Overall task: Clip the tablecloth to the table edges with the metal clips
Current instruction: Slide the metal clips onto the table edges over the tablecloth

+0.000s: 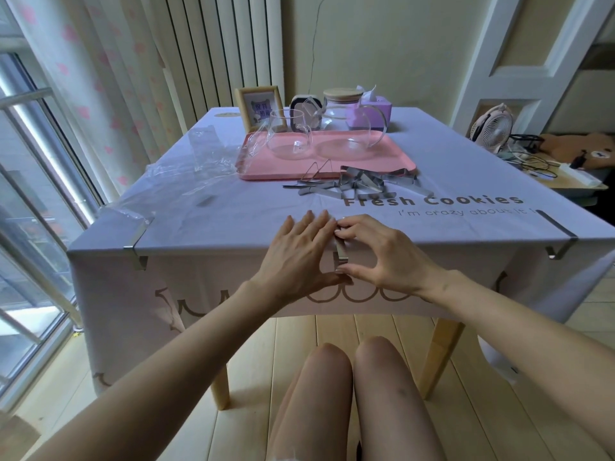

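A pale lilac tablecloth [233,214] printed "Fresh Cookies" covers the table and hangs over its near edge. A metal clip [341,252] sits at the middle of that edge. My right hand [376,251] pinches it, fingers on top and thumb below. My left hand [299,254] lies beside it with straight fingers flat on the cloth and its thumb under the edge. One clip [136,244] holds the near left corner and another [559,237] the near right corner. A heap of loose metal clips [352,186] lies on the cloth beyond my hands.
A pink tray [396,158] with glass cups and a glass teapot stands behind the heap. Crumpled clear plastic wrap [186,168] lies at the left. A picture frame [258,106], tissue box and jar stand at the far edge. My knees are under the near edge.
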